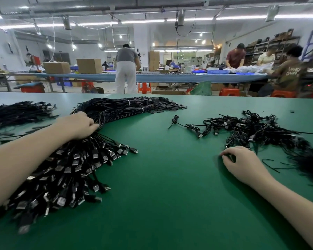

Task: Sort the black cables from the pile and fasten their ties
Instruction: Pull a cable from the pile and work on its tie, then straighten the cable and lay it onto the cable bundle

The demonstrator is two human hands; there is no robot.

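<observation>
Two hands work at once on the green felt-covered table point(161, 177), and that split is where the trouble lies. The left hand point(78, 124) has its fingers curled into the big fanned bundle of long black cables with metal USB plugs point(70, 168), gripping it where the strands bend. The right hand point(242, 163) rests near the lower edge of the loose pile of small coiled black cables point(251, 127); its fingertips point(226, 157) look pinched on something dark, probably a cable or a tie, though blur there keeps me from being sure.

The likely failure is tangling. The coiled pile is knotted together, so pulling one cable could drag its neighbours across the table. One short coiled black cable point(175, 120) already lies apart, between the two heaps, and could be forgotten. Thin black tie strands point(271, 165) lie scattered beside the right hand and are easy to lose among the cables. If the left hand lifts carelessly, the fanned plugs may slide and spill toward the near edge, mixing sorted with unsorted. A second dark heap of black cables point(20, 110) at far left sits close enough to merge.
</observation>
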